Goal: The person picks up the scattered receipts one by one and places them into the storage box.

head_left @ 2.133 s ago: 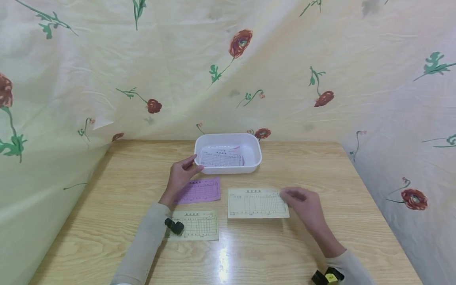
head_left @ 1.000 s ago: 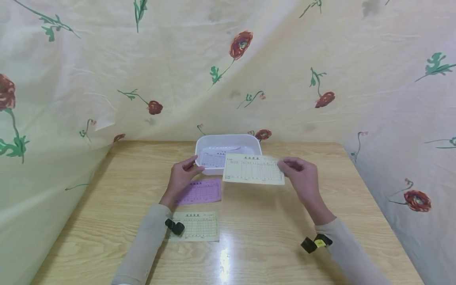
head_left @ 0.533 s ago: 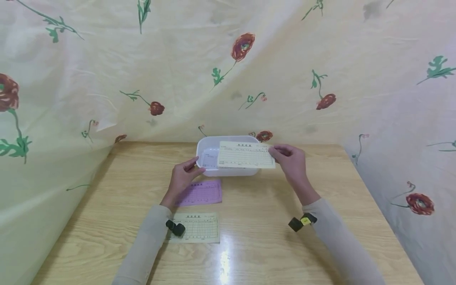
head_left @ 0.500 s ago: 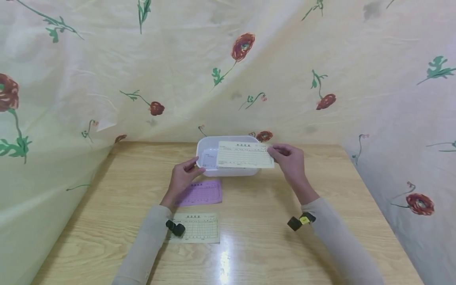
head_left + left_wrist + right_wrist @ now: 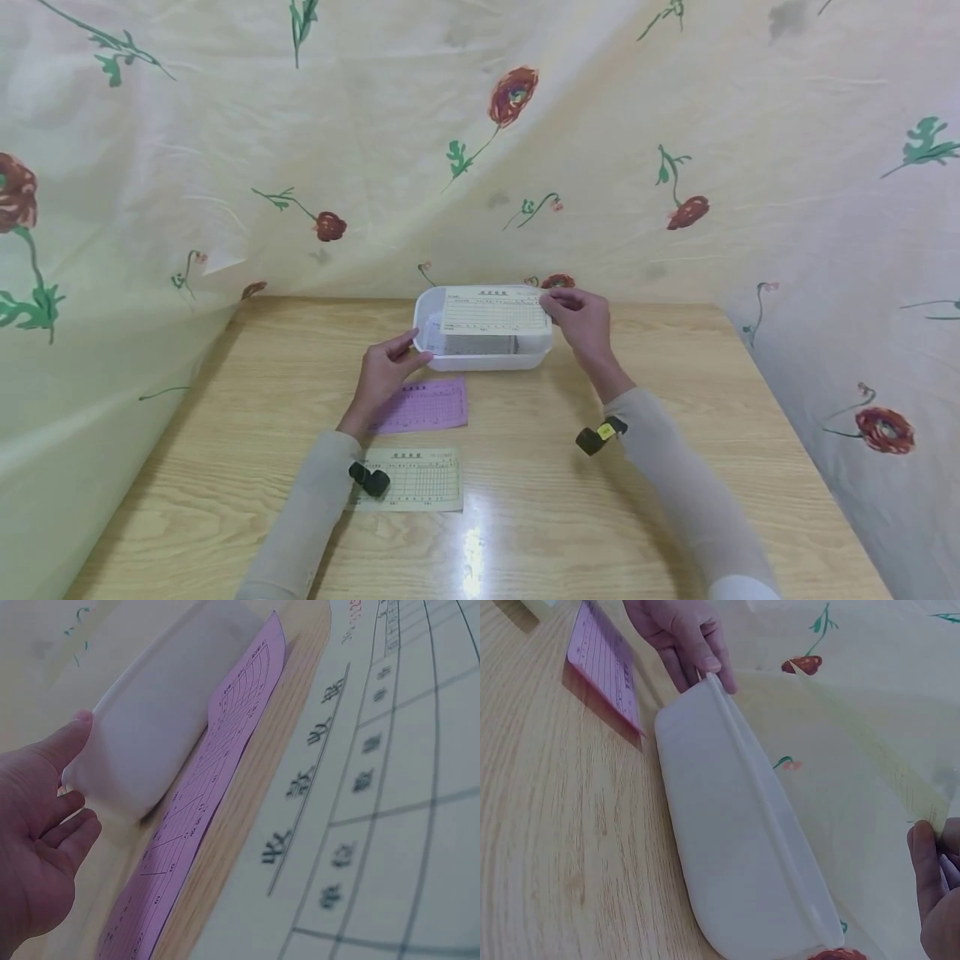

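Note:
My right hand (image 5: 581, 323) pinches a pale yellow receipt slip (image 5: 495, 312) by its right end, holding it over a white plastic tub (image 5: 487, 362). In the right wrist view the slip stands above the tub's rim, seen nearly edge-on. My left hand (image 5: 384, 371) grips the tub's near left corner, thumb and fingers at the rim. Inside the tub lie printed slips (image 5: 480, 344), partly hidden by the yellow one. A purple receipt slip (image 5: 431, 406) lies on the table just in front of the tub, partly covered by my left hand.
Another pale yellow receipt slip (image 5: 416, 482) lies nearer me, partly under my left forearm in the head view. The wood-grain table (image 5: 600, 517) ends at a flowered cloth (image 5: 360, 150) behind the tub. Black cameras sit on both wrists.
My right hand has raised the yellow slip off the table and carried it forward and left until it is over the tub. The left hand has kept its hold on the tub.

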The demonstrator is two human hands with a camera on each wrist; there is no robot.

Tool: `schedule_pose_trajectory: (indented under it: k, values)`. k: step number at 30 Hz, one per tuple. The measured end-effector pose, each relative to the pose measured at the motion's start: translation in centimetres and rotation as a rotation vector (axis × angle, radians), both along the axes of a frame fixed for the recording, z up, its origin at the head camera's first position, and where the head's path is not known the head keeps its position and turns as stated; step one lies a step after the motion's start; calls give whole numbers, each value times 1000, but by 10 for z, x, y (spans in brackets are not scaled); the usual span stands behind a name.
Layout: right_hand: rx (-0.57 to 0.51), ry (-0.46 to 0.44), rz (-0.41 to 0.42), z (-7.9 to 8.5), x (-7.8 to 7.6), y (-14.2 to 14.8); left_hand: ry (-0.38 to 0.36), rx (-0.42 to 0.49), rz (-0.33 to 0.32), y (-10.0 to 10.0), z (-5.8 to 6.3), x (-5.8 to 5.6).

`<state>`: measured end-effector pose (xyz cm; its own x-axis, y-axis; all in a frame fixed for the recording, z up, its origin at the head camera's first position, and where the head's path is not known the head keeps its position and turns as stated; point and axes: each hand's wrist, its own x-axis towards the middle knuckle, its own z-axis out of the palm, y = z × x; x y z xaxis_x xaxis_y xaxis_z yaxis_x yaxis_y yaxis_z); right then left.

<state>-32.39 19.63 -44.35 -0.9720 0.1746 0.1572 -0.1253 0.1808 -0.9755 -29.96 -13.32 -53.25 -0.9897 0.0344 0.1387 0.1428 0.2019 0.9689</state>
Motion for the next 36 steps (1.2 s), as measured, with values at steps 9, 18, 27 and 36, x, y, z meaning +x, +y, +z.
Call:
schedule_pose_trajectory:
  k: [9, 18, 27, 36]
  values:
    - [82, -30, -15, -13, -17, -11, -4, 9, -1, 2, -1, 0]
    - [151, -44, -16, -22, -28, -27, -6, 2, 10, 2, 2, 2]
    - [230, -56, -12, -32, -36, -34, -15, 3, -1, 2, 2, 3]
    - [275, -40, 26, -28, -32, -46, -12, -1, 8, 3, 3, 3]
